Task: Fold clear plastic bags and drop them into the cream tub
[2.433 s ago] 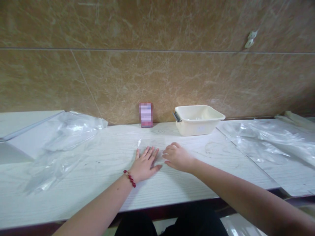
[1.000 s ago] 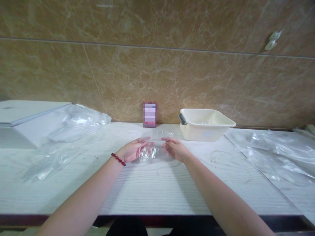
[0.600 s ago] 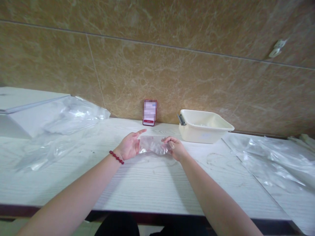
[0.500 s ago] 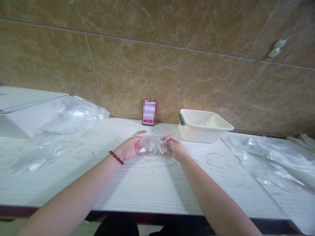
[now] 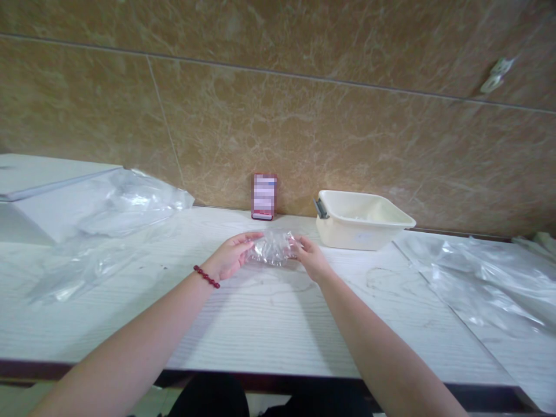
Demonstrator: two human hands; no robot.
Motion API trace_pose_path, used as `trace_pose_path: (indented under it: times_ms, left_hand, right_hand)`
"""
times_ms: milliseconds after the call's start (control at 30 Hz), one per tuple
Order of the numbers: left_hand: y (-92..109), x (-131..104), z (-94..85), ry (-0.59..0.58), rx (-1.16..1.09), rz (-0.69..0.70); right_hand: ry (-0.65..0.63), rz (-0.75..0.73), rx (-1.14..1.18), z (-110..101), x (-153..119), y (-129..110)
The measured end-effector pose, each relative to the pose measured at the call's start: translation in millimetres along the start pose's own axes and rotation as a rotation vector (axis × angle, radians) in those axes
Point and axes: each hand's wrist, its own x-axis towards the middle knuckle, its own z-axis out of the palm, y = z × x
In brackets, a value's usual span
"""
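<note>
A crumpled clear plastic bag (image 5: 273, 248) is stretched between my two hands, just above the white table. My left hand (image 5: 232, 255), with a dark red bead bracelet (image 5: 207, 277) on its wrist, grips the bag's left end between thumb and fingers. At the other end, my right hand (image 5: 310, 256) pinches the plastic, its fingertips partly behind the film. Whether anything lies inside the bag I cannot make out.
A phone (image 5: 264, 197) leans on the tiled wall behind my hands. Right of it stands a cream plastic tub (image 5: 360, 234) with a grey handle. Clear plastic sheets (image 5: 490, 284) lie at the right. On the left are a white box (image 5: 43, 191) and more clear plastic (image 5: 134, 202).
The bag has become more bunched and wrinkled between my hands. My left fingers have closed further over its edge, and my right fingers have shifted their hold.
</note>
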Motion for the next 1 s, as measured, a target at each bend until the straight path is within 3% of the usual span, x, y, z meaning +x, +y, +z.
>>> trace_pose_path:
  times_ms: [300, 600, 733, 1000]
  left_hand:
    - [-2, 2, -3.2, -0.013, -0.026, 0.040]
    - [-3, 3, -3.2, 0.001, -0.028, 0.061]
    - [-2, 2, -2.0, -0.018, -0.015, 0.061]
    - [0, -1, -0.6, -0.101, 0.122, 0.011]
  right_hand:
    - [-0.092, 0.051, -0.107, 0, -3, -3]
    - [-0.102, 0.047, -0.294, -1, -5, 0]
    - [-0.123, -0.050, -0.302, -4, -2, 4]
    - [0.030, -0.090, -0.298, -7, 3, 7]
